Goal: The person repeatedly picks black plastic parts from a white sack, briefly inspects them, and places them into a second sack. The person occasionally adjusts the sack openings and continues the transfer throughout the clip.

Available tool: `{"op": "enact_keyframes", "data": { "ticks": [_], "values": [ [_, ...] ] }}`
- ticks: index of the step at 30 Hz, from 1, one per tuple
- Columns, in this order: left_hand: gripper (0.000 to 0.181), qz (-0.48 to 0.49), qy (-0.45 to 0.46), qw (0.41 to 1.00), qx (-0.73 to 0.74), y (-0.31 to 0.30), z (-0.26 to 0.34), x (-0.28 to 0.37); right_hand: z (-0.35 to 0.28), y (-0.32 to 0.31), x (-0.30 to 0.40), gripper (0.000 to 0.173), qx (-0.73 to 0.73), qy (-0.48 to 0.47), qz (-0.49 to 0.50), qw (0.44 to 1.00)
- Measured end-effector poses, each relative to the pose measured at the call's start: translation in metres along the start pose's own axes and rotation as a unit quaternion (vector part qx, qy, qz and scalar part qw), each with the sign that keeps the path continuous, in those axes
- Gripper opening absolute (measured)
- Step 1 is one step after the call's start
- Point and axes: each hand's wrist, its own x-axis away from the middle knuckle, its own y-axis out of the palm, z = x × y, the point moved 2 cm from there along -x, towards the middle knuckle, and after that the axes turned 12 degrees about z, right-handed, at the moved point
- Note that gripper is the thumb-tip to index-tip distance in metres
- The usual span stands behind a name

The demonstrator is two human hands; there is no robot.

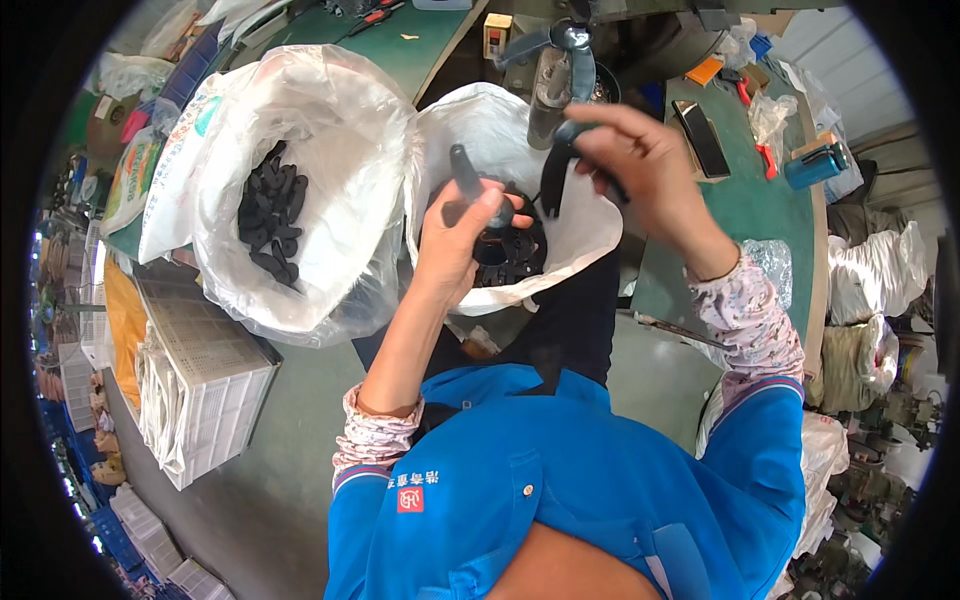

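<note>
Over the right-hand white sack (592,232), my left hand (450,240) grips a dark grey plastic part (466,171) whose long rounded end points away from me. My right hand (645,169), a little blurred, is raised by the sack's far right rim. Its fingers hold a curved black plastic part (556,176) that hangs down, partly hidden by the hand. Below my left hand, more black plastic parts (517,259) lie inside the sack. Just beyond my right hand are a metal cylinder (547,105) and the lever handle (574,41) of a machine.
To the left, a plastic-lined white sack (337,172) holds several black plastic pieces (274,210). A white perforated crate (217,405) stands below it. The green bench (667,255) on the right carries a smartphone (701,139), a blue bottle (816,165) and a red-handled tool (766,160).
</note>
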Motion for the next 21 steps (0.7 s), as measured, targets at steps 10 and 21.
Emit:
{"op": "enact_keyframes", "data": {
  "ticks": [10,21],
  "values": [
    [0.037,0.028,0.031,0.999,0.007,-0.005,0.001,-0.002,-0.018,-0.010,-0.083,0.033,0.054,0.010,0.032,0.998],
    [0.048,0.065,0.038,0.997,-0.026,-0.006,-0.011,-0.010,0.049,0.024,0.001,0.034,0.041,0.080,-0.030,0.996]
  ]
}}
